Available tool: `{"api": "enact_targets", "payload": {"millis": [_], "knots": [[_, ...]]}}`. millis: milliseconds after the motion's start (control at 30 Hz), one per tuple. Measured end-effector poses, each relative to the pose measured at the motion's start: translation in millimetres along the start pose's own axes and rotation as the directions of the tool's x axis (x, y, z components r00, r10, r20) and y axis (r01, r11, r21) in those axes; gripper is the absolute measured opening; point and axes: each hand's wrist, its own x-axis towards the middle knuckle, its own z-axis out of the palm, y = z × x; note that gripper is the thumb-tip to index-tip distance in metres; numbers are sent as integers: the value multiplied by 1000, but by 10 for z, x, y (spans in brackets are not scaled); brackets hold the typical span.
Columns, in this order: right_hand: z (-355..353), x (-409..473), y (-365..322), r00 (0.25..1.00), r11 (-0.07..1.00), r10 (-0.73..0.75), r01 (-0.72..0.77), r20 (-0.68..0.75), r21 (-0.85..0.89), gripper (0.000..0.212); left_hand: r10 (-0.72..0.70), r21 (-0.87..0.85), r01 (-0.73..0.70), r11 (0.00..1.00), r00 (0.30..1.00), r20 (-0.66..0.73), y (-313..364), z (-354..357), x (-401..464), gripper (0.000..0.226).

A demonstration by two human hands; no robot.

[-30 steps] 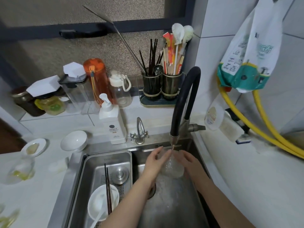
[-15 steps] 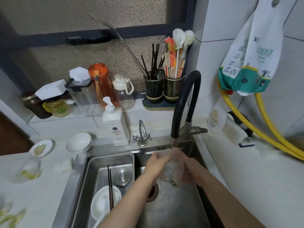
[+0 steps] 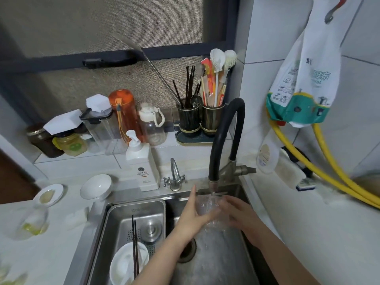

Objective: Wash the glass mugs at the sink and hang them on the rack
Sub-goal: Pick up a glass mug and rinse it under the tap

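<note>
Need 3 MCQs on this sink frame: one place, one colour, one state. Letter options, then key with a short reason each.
1. Where does the pair of dark chopsticks lie?
A. across the white bowl in the sink's left basin
B. on the counter
C. in the orange bottle

2. What colour is the hose along the right wall?
A. black
B. yellow
C. green

3. What is the state of the tap?
A. off
B. running into the glass mug
C. detached

Key:
1 A, they rest on the white bowl in the left basin.
2 B, the hose is plainly yellow.
3 B, water falls from the spout into the glass mug, held by the left hand and right hand.
</note>
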Motion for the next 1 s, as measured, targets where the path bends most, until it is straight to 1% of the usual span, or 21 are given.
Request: {"api": "enact_targets", "payload": {"millis": [67,100,167,200,267,333,367,400,433,500,600,633,700,733,767,800,833,867,900,933,1000], "knots": [[-78,-10,51,998,998,-56,55,28,2,37,-30,2,30,1000,999,33,-29,12,10,127],[-110,-10,75,995,996,-85,85,50,3,40,-39,-2,39,999,998,41,-49,22,24,122],[-164,-7,118,991,993,-115,115,75,0,42,-30,28,29,999,998,59,-39,53,23,93],[-187,-9,120,990,993,-115,116,83,-1,43,-18,33,16,999,999,40,-45,70,25,89],[-229,8,137,986,993,-121,122,112,-2,42,7,56,-6,998,1000,-22,-49,112,27,93],[-279,54,146,984,992,-129,129,125,13,36,59,73,-52,996,994,-88,-60,171,30,74],[-300,90,138,987,991,-134,133,93,14,32,73,72,-65,995,990,-118,-68,206,39,69],[-316,127,110,988,989,-149,149,46,15,29,81,60,-73,996,986,-146,-70,233,41,70],[-356,206,99,986,986,-165,164,-33,-36,30,87,55,-79,995,982,-167,-90,243,50,74],[-473,406,69,965,961,-215,182,-151,-206,42,89,41,-83,996,977,-192,-115,246,76,84],[-711,789,70,934,891,-287,179,-212,-417,56,104,57,-95,994,975,-195,-95,233,109,87],[-773,916,66,929,864,-295,159,-224,-478,62,112,58,-103,993,975,-194,-90,234,123,86],[-842,1104,29,942,819,-217,33,-257,-573,80,129,67,-118,991,972,-198,-49,239,130,85],[-869,1187,13,948,814,-161,-30,-275,-581,88,133,74,-120,990,972,-196,-29,246,131,86],[-910,1287,39,950,825,-127,-58,-284,-563,99,135,79,-122,989,972,-194,-19,251,135,86],[-929,1337,41,950,840,-109,-69,-292,-538,116,139,83,-125,989,972,-190,-10,255,135,86],[-1023,1503,181,948,865,-103,-64,-302,-498,134,144,87,-130,988,972,-187,5,258,132,84],[-1128,1691,373,946,877,-119,-43,-302,-479,145,150,90,-135,987,971,-188,10,253,132,82],[-1113,1688,369,949,883,-115,-37,-293,-467,148,157,95,-141,985,970,-187,8,248,133,81],[-1080,1623,320,954,884,-109,-36,-281,-467,141,160,99,-143,985,969,-188,3,243,134,82],[-950,1495,213,953,873,-123,-30,-279,-487,112,153,101,-136,986,970,-188,-16,235,135,83]]}}
